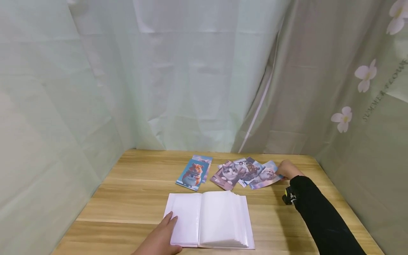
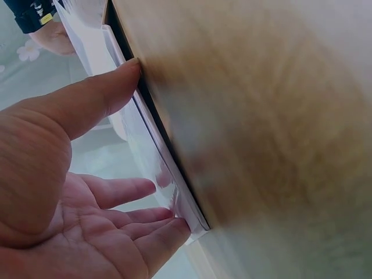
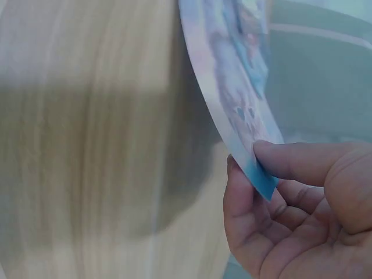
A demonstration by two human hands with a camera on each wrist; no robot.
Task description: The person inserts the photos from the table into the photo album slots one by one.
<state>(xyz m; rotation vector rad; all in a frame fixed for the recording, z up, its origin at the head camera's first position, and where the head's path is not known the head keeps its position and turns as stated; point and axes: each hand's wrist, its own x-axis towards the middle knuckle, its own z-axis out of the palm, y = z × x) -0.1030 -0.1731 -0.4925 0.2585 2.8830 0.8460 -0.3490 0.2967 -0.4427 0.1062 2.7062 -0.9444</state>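
Observation:
An open photo album (image 1: 220, 219) with blank white pages lies at the front middle of the table. My left hand (image 1: 162, 234) rests along its left edge; in the left wrist view the thumb (image 2: 110, 93) and loosely extended fingers touch the album's border. At the back right, my right hand (image 1: 288, 170) pinches the corner of a pastel cat picture card (image 1: 266, 176) between thumb and index finger. That card bends upward at the pinched corner, as the right wrist view shows. Its far end lies by an animal picture card (image 1: 251, 169) and a grey-and-white cat card (image 1: 228, 173).
Left of these, a hamster card (image 1: 192, 174) overlaps another blue-and-pink card (image 1: 207, 161). The wooden table (image 1: 127, 198) ends at pale curtains (image 1: 197, 88) on the back and both sides. A small black camera (image 1: 288, 196) sits on the right wrist.

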